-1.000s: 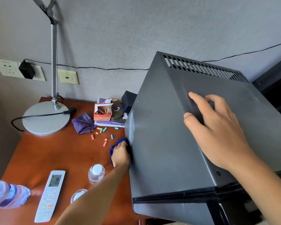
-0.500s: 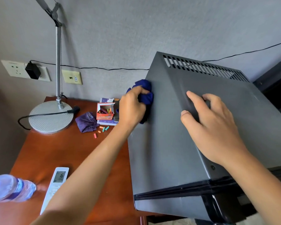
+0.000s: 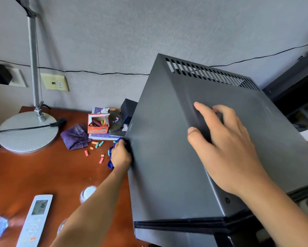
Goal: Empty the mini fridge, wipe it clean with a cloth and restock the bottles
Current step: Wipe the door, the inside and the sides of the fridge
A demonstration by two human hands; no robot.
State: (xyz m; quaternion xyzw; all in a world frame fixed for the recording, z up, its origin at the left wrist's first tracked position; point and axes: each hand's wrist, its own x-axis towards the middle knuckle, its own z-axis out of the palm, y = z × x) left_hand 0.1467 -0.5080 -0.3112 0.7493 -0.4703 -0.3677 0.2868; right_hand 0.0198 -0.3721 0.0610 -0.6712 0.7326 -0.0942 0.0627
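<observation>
1. The left hand (image 3: 121,155) is closed around a blue cloth (image 3: 110,164), pressing it flat to the left side wall of the mini fridge (image 3: 167,157), low down and just above the table (image 3: 42,175). Only scraps of cloth show past the fingers.
2. Half a second ago this hand and cloth were high on the same wall, near the top back corner; a second ago they were low, about where they are now. So the cloth is travelling up and down the panel in repeated strokes.
3. The right hand (image 3: 226,148) lies open and spread on the fridge top, gripping nothing, and has hardly shifted; it looks to be steadying the cabinet.
4. My reading: the wiping step is under way, on the outside, with the door apparently shut.
5. Two upright bottles (image 3: 87,192) stand on the table near the left forearm, and a third lies blurred at the near left edge, beside a remote control (image 3: 36,218). Restocking is not yet begun.
</observation>
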